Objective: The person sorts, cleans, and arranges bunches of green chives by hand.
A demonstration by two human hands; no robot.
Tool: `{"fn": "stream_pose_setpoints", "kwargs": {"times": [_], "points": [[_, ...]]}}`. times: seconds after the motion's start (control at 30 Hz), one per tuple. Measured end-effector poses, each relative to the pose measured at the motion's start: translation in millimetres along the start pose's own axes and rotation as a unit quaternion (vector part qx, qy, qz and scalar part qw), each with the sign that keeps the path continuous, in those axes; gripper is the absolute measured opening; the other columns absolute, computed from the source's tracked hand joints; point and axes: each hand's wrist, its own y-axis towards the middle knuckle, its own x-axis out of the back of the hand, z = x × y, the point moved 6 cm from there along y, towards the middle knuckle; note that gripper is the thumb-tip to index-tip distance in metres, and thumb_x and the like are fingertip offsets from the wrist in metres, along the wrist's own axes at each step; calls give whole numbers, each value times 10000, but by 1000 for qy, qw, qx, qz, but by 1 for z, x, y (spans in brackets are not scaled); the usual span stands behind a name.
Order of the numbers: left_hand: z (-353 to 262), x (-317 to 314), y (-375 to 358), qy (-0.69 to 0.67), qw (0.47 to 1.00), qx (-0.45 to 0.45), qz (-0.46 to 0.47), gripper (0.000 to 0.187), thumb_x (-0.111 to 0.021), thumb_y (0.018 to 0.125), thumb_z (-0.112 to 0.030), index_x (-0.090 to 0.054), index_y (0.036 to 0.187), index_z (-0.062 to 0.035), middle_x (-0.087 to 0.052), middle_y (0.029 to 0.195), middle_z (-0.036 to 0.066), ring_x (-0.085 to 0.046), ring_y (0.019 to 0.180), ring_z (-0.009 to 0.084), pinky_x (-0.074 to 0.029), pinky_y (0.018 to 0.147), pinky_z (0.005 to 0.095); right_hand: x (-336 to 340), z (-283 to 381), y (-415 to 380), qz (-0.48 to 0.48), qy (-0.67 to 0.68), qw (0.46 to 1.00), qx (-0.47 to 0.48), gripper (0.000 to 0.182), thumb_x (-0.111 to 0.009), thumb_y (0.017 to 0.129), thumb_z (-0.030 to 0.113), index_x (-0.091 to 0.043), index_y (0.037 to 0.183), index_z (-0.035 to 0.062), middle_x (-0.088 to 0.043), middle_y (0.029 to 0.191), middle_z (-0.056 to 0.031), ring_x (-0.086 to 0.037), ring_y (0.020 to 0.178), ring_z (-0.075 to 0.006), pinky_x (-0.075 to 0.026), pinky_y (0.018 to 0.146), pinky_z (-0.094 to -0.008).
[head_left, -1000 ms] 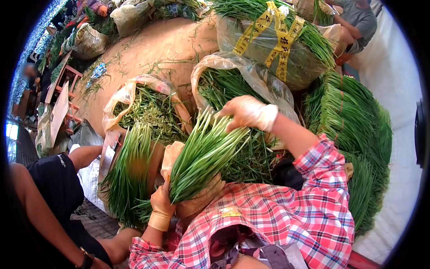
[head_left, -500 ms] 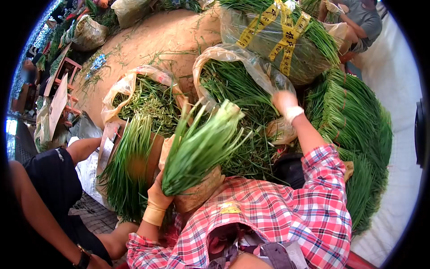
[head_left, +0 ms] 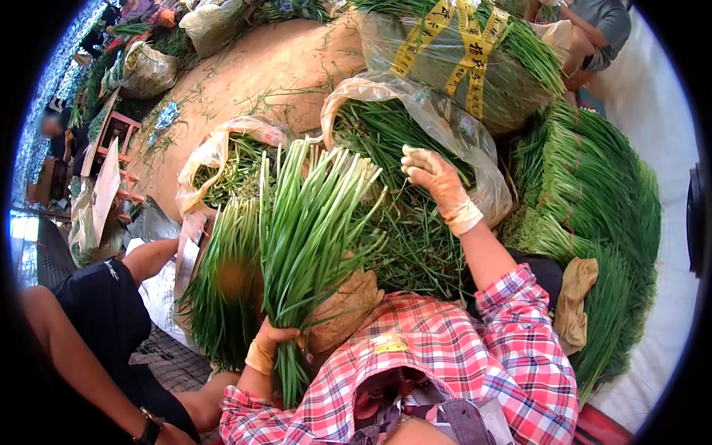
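Observation:
My left hand (head_left: 273,341), gloved, is closed around the lower leaves of a bunch of garlic chives (head_left: 308,222). The bunch stands nearly upright, its pale cut ends fanned out at the top. My right hand (head_left: 436,178), also gloved, is raised to the right of the bunch with its fingers partly extended and nothing visible in them. Beneath it lie loose chive leaves (head_left: 415,245) and an open plastic bag of chives (head_left: 378,130). Left of the held bunch, more chives (head_left: 222,289) hang over a board, partly hidden by the bunch.
Tied chive bundles (head_left: 593,185) are stacked on the right beside white sheeting (head_left: 630,111). A large taped bag of chives (head_left: 452,67) stands at the back. A bag of trimmings (head_left: 230,167) is ahead on the left. Another person's knee (head_left: 152,259) and arm are close on my left.
The bunch has swung from a rightward slant to nearly upright, and my left hand is slightly lower. My right hand has moved left from the bag's rim towards the bunch, fingers now extended.

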Motion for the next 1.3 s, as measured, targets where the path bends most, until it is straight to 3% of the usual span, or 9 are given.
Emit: {"fn": "stream_pose_setpoints", "kwargs": {"times": [0.17,0.3,0.47,0.53,0.6,0.67,0.87,1.0,1.3], "points": [[10,-4,6,34,999,34,-7,524,-692,600,-83,-563,1099,14,-628,925,92,-609,765,214,-497,667,323,-51,-31,15,100,-231,967,27,949,-777,674,388,-258,1389,41,-411,1353,-180,-425,1215,-273,-358,994,-407],[14,10,8,84,993,-29,-78,575,-724,579,-99,-566,1125,-10,-615,1038,53,-565,942,187,-447,836,323,-30,-38,9,31,-39,994,-93,223,-607,866,274,-641,921,60,-594,794,25,-520,604,-39,-436,509,-181],[-4,4,12,162,978,-106,-82,545,-739,574,-64,-576,1090,-3,-635,975,61,-599,861,199,-474,782,331,34,-22,28,-114,142,982,-57,136,-581,853,143,-659,912,48,-594,690,-21,-503,551,-70,-432,503,-221],[7,0,7,78,994,27,-70,465,-725,598,-28,-581,1039,10,-645,848,94,-627,686,213,-507,631,325,62,-19,40,-104,-79,988,-86,173,-594,827,144,-653,950,38,-587,670,-37,-493,539,-79,-432,509,-216],[3,-4,10,77,995,13,-69,440,-720,607,-13,-580,1022,14,-641,803,102,-620,623,213,-503,576,320,52,-10,59,11,-191,976,-107,275,-569,846,172,-630,1074,31,-640,823,-62,-575,686,-116,-465,620,-230],[2,-8,11,75,995,4,-66,414,-715,615,3,-579,1005,19,-637,759,109,-614,561,212,-499,521,315,6,23,69,155,-377,901,150,310,-619,800,205,-635,1061,39,-653,964,-115,-606,908,-182,-475,767,-268],[-2,-17,11,118,989,9,-90,455,-740,595,7,-577,1019,21,-645,805,104,-621,608,203,-506,553,316,-63,-47,87,341,-487,786,-171,383,-611,807,379,-652,1041,79,-657,995,-85,-587,940,-192,-443,830,-310],[-5,-15,11,149,983,-40,-102,477,-743,588,7,-573,1034,19,-642,833,99,-620,639,194,-506,555,317,-70,-47,69,246,-170,939,-171,294,-697,769,213,-651,1022,70,-653,883,-32,-587,777,-116,-484,727,-292],[-5,-13,16,161,984,-44,-60,443,-708,601,16,-578,1025,20,-636,810,102,-609,607,205,-502,544,317,-44,-32,37,226,-132,944,-200,322,-750,717,223,-657,948,19,-650,841,-41,-583,740,-110,-472,703,-261]]}}
